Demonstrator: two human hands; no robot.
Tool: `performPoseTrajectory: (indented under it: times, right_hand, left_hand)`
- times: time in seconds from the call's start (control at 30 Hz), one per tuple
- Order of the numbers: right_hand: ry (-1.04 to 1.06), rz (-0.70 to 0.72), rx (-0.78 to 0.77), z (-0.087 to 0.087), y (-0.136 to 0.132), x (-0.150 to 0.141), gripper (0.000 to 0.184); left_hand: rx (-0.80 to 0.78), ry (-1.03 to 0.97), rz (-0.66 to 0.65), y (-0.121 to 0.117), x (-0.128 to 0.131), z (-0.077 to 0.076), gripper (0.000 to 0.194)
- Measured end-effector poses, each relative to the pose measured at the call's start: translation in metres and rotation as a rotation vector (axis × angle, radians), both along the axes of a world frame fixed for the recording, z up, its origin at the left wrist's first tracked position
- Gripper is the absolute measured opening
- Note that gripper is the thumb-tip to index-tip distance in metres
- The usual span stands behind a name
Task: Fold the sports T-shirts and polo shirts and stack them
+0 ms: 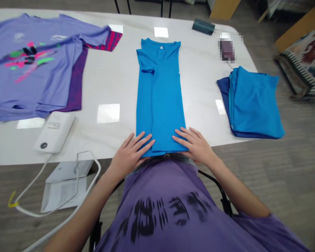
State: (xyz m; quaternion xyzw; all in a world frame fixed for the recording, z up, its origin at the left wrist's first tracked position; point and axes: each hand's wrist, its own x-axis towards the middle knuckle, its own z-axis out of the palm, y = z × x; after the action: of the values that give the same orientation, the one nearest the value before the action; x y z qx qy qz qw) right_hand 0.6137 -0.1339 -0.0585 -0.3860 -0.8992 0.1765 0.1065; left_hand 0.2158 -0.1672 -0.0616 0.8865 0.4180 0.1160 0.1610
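Observation:
A blue T-shirt (pixel 168 101) lies lengthwise on the table in front of me, its sides folded inward into a long strip with the collar at the far end. My left hand (pixel 131 150) rests on the lower left corner of the shirt, fingers stretched out. On the lower right edge lies my right hand (pixel 195 143), its fingers spread over the cloth and the thumb near the hem. Both hands press flat and grasp nothing visible. The shirt's bottom hem reaches the table's near edge.
Folded blue shirts (pixel 256 105) are stacked at the right. Spread at the left are a lavender printed shirt (pixel 47 77) and a purple garment (pixel 78 80) beneath. A white corded device (pixel 55 131) sits near the front edge of the white table (pixel 107 84). A dark case (pixel 203 27) lies far right.

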Motion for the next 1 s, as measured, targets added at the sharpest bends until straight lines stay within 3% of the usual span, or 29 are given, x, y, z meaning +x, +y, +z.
performPoseTrajectory:
  times: [0.17, 0.3, 0.37, 0.47, 0.6, 0.7, 0.77, 0.83, 0.9, 1.0]
  right_hand:
    - [-0.015, -0.039, 0.050, -0.007, -0.021, -0.007, 0.095]
    - [0.039, -0.004, 0.024, 0.005, -0.039, 0.004, 0.076]
    - [0.082, 0.080, -0.072, 0.025, -0.050, 0.012, 0.066]
    - [0.155, 0.203, -0.271, 0.065, -0.065, 0.024, 0.055]
    - [0.274, 0.180, -0.367, 0.117, -0.056, 0.028, 0.042]
    - [0.324, 0.021, -0.290, 0.148, -0.010, 0.020, 0.037]
    - [0.355, -0.100, -0.225, 0.163, 0.042, 0.011, 0.037]
    - [0.396, -0.186, -0.188, 0.170, 0.108, 0.000, 0.040]
    - [0.425, -0.233, -0.187, 0.165, 0.182, -0.012, 0.047]
    - [0.358, -0.302, -0.199, 0.131, 0.286, -0.029, 0.052]
  left_hand:
    - [0.045, -0.059, 0.003, -0.004, -0.005, -0.013, 0.062]
    - [0.053, -0.154, -0.038, -0.022, 0.000, -0.001, 0.040]
    - [0.011, -0.231, -0.103, -0.036, 0.006, 0.019, 0.032]
    - [-0.118, -0.410, -0.194, -0.056, 0.016, 0.063, 0.027]
    - [-0.237, -0.561, -0.133, -0.054, 0.025, 0.117, 0.024]
    - [-0.211, -0.668, 0.075, -0.012, 0.032, 0.139, 0.023]
    - [-0.137, -0.731, 0.265, 0.039, 0.037, 0.145, 0.026]
    - [-0.059, -0.762, 0.429, 0.105, 0.041, 0.144, 0.037]
    - [-0.038, -0.750, 0.534, 0.179, 0.042, 0.134, 0.048]
    - [-0.067, -0.626, 0.589, 0.281, 0.040, 0.105, 0.048]
